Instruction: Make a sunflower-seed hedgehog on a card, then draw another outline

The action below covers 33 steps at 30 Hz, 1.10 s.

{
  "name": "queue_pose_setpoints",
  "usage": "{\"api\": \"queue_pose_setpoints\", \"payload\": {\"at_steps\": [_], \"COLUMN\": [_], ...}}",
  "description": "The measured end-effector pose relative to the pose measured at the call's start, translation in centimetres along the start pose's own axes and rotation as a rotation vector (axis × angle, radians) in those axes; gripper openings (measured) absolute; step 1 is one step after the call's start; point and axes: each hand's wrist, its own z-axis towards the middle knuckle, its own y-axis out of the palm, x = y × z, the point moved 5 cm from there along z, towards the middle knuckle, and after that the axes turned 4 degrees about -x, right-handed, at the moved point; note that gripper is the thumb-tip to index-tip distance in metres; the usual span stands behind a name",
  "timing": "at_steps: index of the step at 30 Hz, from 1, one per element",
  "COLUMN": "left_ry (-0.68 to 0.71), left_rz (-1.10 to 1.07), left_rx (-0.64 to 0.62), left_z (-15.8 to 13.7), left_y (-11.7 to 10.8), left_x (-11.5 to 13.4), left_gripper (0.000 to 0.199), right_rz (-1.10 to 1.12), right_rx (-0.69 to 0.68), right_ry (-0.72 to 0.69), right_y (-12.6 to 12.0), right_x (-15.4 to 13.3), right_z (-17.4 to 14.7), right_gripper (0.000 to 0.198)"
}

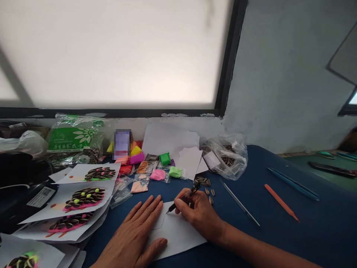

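Note:
A sheet of white paper lies on the dark blue table in front of me, with a thin curved line drawn on it. My left hand rests flat across the sheet's left side, fingers stretched out. Wrapped round a black pen, my right hand has the tip touching the paper at the end of that line. Just beyond the right hand are several loose sunflower seeds. To the left, finished-looking cards carry hedgehog shapes made of seeds and coloured clay.
Small packets of coloured clay lie behind the paper, near white sheets. A clear bag of seeds and a green seed package stand by the wall. On the right are a metal rod, an orange tool and blue tweezers.

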Motion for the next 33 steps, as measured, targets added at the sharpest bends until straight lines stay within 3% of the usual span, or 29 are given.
{"api": "queue_pose_setpoints", "payload": {"at_steps": [8, 33], "left_ry": [0.019, 0.003], "left_rz": [0.001, -0.001], "left_rx": [0.048, -0.003], "left_z": [-0.22, -0.05], "left_y": [0.34, 0.31], "left_x": [-0.31, -0.18], "left_gripper": [0.071, 0.068], "right_rz": [0.004, 0.0], "right_rx": [-0.015, 0.024], "right_ry": [-0.01, -0.002], "right_y": [-0.04, -0.35], "right_x": [-0.17, -0.09], "right_z": [-0.12, -0.17], "right_gripper": [0.023, 0.023]}}
